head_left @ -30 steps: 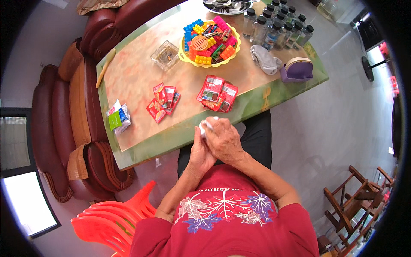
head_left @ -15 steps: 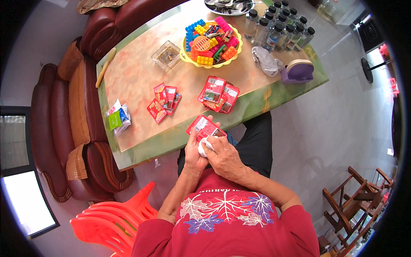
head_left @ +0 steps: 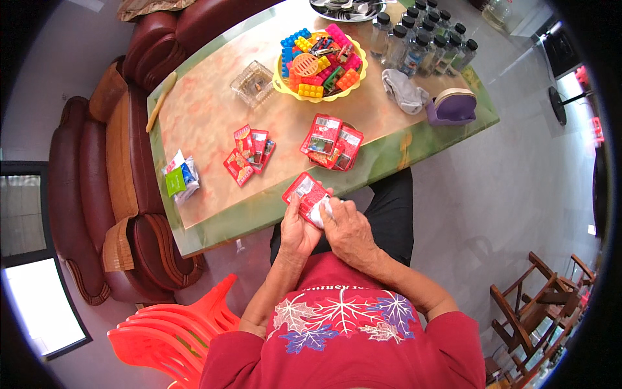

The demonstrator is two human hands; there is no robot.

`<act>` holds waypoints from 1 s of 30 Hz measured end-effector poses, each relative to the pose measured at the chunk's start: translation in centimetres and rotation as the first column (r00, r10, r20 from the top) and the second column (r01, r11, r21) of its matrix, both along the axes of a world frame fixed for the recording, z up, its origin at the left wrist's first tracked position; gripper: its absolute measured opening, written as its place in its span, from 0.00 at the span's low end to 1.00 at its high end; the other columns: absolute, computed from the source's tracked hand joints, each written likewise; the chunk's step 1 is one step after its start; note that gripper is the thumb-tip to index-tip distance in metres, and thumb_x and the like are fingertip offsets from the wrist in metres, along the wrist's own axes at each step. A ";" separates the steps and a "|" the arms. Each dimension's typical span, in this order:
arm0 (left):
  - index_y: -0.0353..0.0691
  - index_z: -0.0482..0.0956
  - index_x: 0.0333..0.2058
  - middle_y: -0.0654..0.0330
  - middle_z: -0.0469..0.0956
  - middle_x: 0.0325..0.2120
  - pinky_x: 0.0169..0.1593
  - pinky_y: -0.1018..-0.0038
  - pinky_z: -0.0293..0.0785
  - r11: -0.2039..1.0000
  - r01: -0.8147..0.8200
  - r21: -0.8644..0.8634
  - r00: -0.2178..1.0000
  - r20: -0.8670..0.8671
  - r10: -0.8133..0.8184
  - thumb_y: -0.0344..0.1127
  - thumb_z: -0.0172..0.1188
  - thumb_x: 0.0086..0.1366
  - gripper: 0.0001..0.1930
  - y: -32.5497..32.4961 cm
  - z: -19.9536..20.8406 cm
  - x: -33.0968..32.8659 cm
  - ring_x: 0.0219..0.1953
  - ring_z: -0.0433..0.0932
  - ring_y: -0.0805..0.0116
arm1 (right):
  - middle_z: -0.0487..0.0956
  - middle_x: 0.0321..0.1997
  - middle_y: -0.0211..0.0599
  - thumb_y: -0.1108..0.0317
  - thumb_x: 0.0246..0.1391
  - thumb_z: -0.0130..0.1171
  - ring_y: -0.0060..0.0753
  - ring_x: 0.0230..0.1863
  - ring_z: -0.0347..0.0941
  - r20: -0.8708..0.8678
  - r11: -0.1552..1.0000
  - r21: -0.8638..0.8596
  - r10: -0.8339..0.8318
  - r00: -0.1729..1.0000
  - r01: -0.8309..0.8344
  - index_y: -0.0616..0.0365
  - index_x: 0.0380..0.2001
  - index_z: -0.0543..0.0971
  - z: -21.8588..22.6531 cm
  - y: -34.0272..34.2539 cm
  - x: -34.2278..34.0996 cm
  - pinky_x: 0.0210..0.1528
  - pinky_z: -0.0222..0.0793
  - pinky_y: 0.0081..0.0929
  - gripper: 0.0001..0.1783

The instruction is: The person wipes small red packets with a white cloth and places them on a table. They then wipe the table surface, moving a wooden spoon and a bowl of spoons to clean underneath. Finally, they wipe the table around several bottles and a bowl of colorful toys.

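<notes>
one red packet [head_left: 303, 188] is resting in your left hand [head_left: 299, 235], in front of your body and showing against the near edge of the table [head_left: 201, 117]; you cannot tell whether it is touching that edge. its long axis is running slantwise, from upper left to lower right, with the far end pointing up and left, away from you, and the near end pointing toward your right hand [head_left: 353, 233]. its printed face is turning upward. your left hand is gripping it from beneath, thumb lying along the left edge and fingertips peeping out past the right edge. your right hand is pinching a bunched white cloth [head_left: 319, 211] and pressing it on the packet's lower right part.

compared with half a second ago, the cloth is sitting farther right and a little higher, covering the dark picture that was showing then, and your right hand is lying farther right with it. a second ago your hands were hiding the packet. beyond it, the pile of red packets [head_left: 327, 137] and the loose red packets [head_left: 238, 167] are staying put.
</notes>
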State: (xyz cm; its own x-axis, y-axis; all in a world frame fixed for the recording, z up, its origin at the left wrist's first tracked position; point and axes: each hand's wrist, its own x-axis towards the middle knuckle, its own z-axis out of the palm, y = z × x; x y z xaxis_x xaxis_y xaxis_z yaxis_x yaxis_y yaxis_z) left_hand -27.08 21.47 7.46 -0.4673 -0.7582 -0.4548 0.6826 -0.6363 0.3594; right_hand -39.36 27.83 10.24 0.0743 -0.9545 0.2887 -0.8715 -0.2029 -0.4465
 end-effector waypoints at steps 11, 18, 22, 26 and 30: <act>0.39 0.64 0.58 0.55 0.69 0.55 0.64 0.61 0.59 1.000 0.008 -0.004 1.000 -0.009 -0.008 0.55 0.33 0.72 0.28 0.7 1.9 -1.8 0.59 0.66 0.61 | 0.71 0.44 0.41 0.67 0.44 0.55 0.41 0.42 0.69 0.068 0.988 -0.149 -0.038 0.997 0.047 0.61 0.40 0.77 0.7 -4.5 -0.2 0.36 0.72 0.34 0.18; 0.39 0.71 0.46 0.57 0.79 0.37 0.46 0.60 0.76 0.990 -0.125 0.063 0.957 0.271 0.104 0.43 0.46 0.70 0.15 -1.3 -2.6 1.9 0.38 0.79 0.61 | 0.73 0.43 0.45 0.70 0.45 0.58 0.44 0.40 0.70 0.392 0.927 0.046 0.326 0.860 -0.373 0.60 0.38 0.77 0.5 -0.1 -2.2 0.41 0.71 0.35 0.14; 0.46 0.72 0.43 0.65 0.76 0.27 0.30 0.61 0.77 0.997 -0.056 0.060 0.953 0.301 0.036 0.42 0.49 0.69 0.10 -1.4 -2.4 2.2 0.26 0.76 0.67 | 0.74 0.42 0.50 0.71 0.51 0.56 0.49 0.45 0.72 0.705 0.997 0.073 -0.026 0.709 -0.036 0.63 0.46 0.75 1.2 -1.1 -5.8 0.47 0.69 0.36 0.18; 0.49 0.70 0.51 0.61 0.76 0.42 0.47 0.61 0.75 0.999 -0.016 -0.040 0.989 0.146 0.022 0.48 0.46 0.69 0.17 -0.9 -1.3 -0.5 0.44 0.76 0.63 | 0.70 0.48 0.53 0.70 0.53 0.54 0.53 0.49 0.69 0.690 0.996 0.021 -0.081 0.720 0.092 0.63 0.51 0.73 0.5 -3.1 -3.6 0.52 0.66 0.38 0.21; 0.45 0.59 0.61 0.55 0.70 0.54 0.60 0.63 0.65 0.995 0.010 -0.096 0.960 0.281 0.018 0.51 0.36 0.73 0.25 0.9 -0.3 -1.1 0.56 0.69 0.62 | 0.66 0.53 0.52 0.68 0.46 0.57 0.55 0.50 0.64 0.487 0.997 -0.078 0.056 0.872 -0.020 0.60 0.56 0.70 0.9 -2.0 1.3 0.55 0.63 0.43 0.30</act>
State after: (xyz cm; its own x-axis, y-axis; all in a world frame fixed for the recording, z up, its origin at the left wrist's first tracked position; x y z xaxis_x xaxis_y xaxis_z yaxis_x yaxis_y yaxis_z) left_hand -28.14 22.36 7.21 -0.3276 -0.8062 -0.4927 0.5477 -0.5870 0.5962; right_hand -38.08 25.87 11.14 -0.0571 -0.9304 0.3622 -0.5369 -0.2772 -0.7968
